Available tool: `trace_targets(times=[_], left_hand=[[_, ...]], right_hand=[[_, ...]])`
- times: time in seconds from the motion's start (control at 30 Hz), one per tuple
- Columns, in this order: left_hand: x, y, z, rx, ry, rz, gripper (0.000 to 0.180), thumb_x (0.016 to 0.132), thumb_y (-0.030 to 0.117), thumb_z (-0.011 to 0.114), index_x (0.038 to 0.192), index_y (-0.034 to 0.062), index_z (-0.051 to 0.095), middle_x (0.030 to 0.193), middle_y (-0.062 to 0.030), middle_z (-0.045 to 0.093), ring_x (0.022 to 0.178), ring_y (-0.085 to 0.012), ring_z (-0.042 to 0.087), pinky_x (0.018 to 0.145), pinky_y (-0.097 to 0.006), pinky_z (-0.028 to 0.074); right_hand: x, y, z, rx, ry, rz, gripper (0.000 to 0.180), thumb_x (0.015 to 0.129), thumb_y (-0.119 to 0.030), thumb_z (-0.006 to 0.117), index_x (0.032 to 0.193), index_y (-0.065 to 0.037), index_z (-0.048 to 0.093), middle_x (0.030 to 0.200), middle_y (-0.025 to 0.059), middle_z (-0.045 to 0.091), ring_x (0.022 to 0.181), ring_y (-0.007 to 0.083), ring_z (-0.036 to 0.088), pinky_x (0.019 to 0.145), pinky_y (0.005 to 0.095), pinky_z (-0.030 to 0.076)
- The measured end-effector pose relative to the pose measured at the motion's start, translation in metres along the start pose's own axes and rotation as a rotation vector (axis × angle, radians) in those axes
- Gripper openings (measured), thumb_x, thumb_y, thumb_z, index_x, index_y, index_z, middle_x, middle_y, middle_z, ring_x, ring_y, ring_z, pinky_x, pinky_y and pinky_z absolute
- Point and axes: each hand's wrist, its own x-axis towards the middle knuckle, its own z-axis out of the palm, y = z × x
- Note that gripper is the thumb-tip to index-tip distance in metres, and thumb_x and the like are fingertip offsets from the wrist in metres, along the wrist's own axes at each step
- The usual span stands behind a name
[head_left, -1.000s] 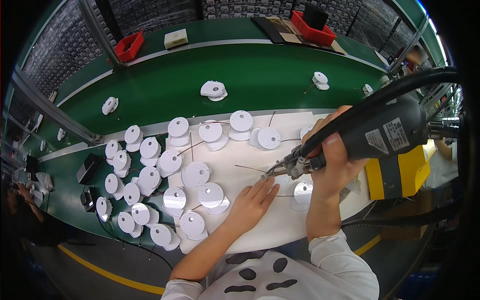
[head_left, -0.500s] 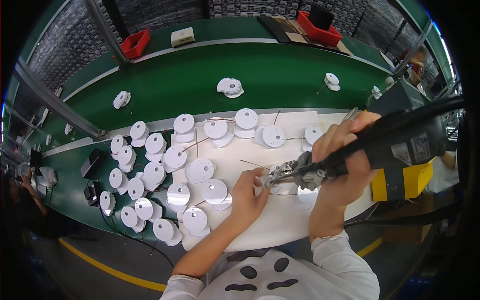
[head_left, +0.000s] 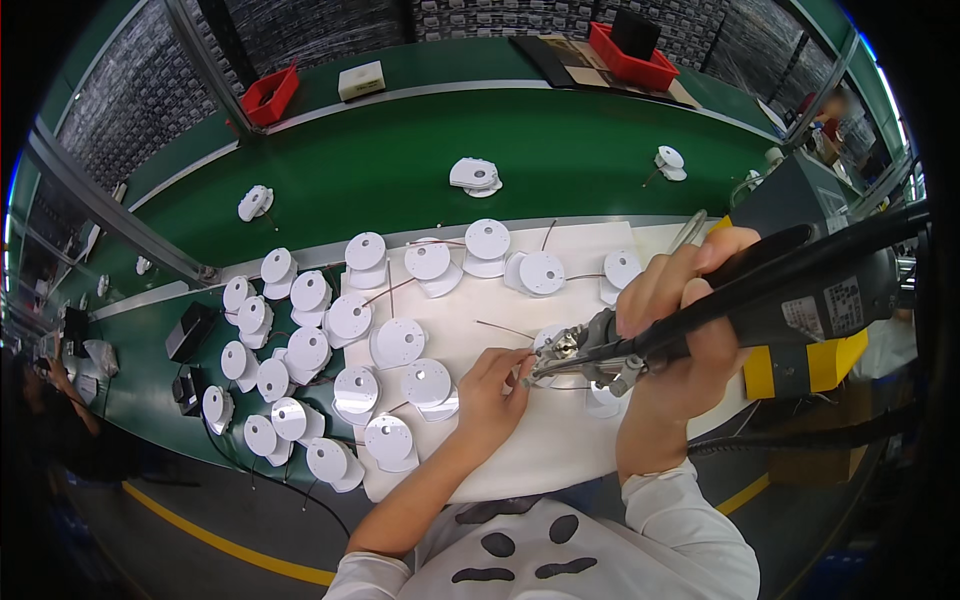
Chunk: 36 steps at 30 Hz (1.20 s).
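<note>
The left hand's [head_left: 492, 400] thumb and fingertips are drawn in at the metal nose [head_left: 568, 350] of one black power tool [head_left: 830, 295]; whether they pinch anything cannot be told. The right hand's [head_left: 690, 325] fingers are wrapped around that tool's body. Just past the left fingertips, beneath the nose, lies one white disc-topped unit [head_left: 547, 334], mostly hidden, with one thin wire [head_left: 505, 328] near it. Another unit [head_left: 603, 402], partly covered, sits to the right of these fingertips, below the nose.

To the left of the left hand, four more units lie on the pale sheet [head_left: 540, 460], the nearest [head_left: 428, 382] close to the knuckles. Ahead of the fingers, five form a loose row along the sheet's far edge. Farther left, twelve cluster on or overlapping the green bench [head_left: 130, 350], beside two black boxes [head_left: 188, 332].

Well ahead, three units stand clearly visible on a green strip [head_left: 370, 160]. Beyond it are two red bins [head_left: 270, 97] and one small white box [head_left: 361, 81]. Right of the right hand, below the tool, is one yellow-and-dark container [head_left: 838, 362].
</note>
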Motion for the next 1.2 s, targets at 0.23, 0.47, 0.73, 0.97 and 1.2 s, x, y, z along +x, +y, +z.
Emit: trace_targets(times=[0.23, 0.47, 0.73, 0.97, 1.2], left_hand=[[-0.001, -0.004, -0.002, 0.037, -0.036, 0.056, 0.029, 0.081, -0.001, 0.074, 0.109, 0.0001, 0.068, 0.098, -0.0135, 0.066, 0.069, -0.0217, 0.063, 0.059, -0.032, 0.052], [0.0, -0.009, -0.002, 0.262, -0.164, 0.467, 0.051, 0.071, 0.011, 0.083, 0.116, -0.0021, 0.063, 0.108, -0.0139, 0.066, 0.088, -0.0314, 0.062, 0.073, -0.039, 0.051], [-0.002, -0.01, 0.002, 0.338, -0.211, 0.449, 0.048, 0.072, 0.013, 0.083, 0.113, -0.0024, 0.065, 0.12, -0.0151, 0.064, 0.09, -0.0294, 0.062, 0.071, -0.038, 0.05], [-0.002, -0.009, 0.003, 0.333, -0.209, 0.445, 0.047, 0.072, 0.014, 0.083, 0.112, -0.003, 0.066, 0.122, -0.0152, 0.064, 0.091, -0.0294, 0.062, 0.071, -0.038, 0.05], [-0.003, -0.009, 0.002, 0.333, -0.22, 0.429, 0.047, 0.072, 0.013, 0.082, 0.112, -0.0035, 0.065, 0.123, -0.0152, 0.063, 0.091, -0.0295, 0.062, 0.071, -0.039, 0.05]], right_hand=[[-0.002, -0.003, 0.002, -0.069, 0.041, 0.049, 0.021, 0.091, -0.008, 0.051, 0.107, 0.001, 0.042, 0.063, 0.0054, 0.048, 0.047, 0.0121, 0.046, 0.045, 0.0258, 0.042], [0.003, 0.009, -0.002, -0.119, 0.12, 0.013, 0.03, 0.086, -0.008, 0.061, 0.109, 0.004, 0.047, 0.065, 0.0049, 0.049, 0.049, 0.0115, 0.049, 0.046, 0.0256, 0.045], [0.004, 0.021, 0.01, -0.148, 0.237, -0.017, 0.03, 0.08, -0.005, 0.071, 0.105, 0.003, 0.057, 0.084, 0.0085, 0.062, 0.053, 0.0095, 0.058, 0.045, 0.0217, 0.047], [0.005, 0.021, 0.006, -0.115, 0.188, -0.015, 0.02, 0.083, -0.001, 0.071, 0.1, 0.0, 0.062, 0.083, 0.0057, 0.064, 0.053, 0.0071, 0.059, 0.048, 0.0202, 0.047], [0.005, 0.025, 0.009, -0.105, 0.191, -0.011, 0.02, 0.083, -0.001, 0.072, 0.1, 0.0, 0.062, 0.082, 0.0051, 0.064, 0.054, 0.0074, 0.06, 0.047, 0.0201, 0.047]])
